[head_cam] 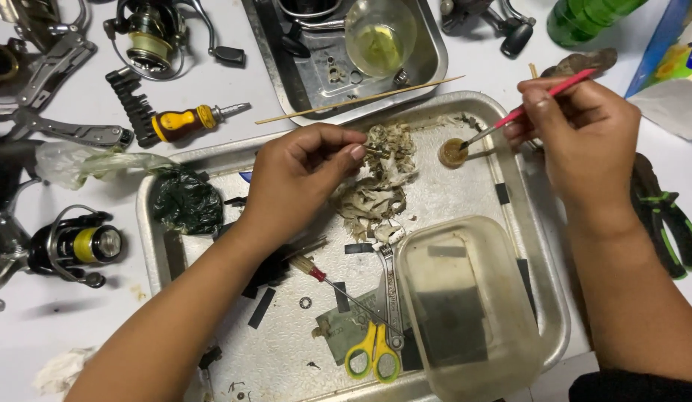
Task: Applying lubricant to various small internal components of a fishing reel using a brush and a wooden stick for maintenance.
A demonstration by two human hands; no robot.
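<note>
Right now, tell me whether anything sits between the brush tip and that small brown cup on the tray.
Nothing visible does. The right hand holds the pink-handled brush with its tip at the small brown cup. The crumpled paper wad lies to the cup's left, beside the left hand, not in the path.

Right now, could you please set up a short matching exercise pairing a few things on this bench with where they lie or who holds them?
Things:
1. pink brush
2. yellow scissors
3. clear plastic tub
4. yellow screwdriver

Places:
A. on the white table, beyond the tray
B. held in the right hand
C. near edge of the tray, left of the tub
D. right part of the metal tray

Pairs: 1-B, 2-C, 3-D, 4-A
</note>
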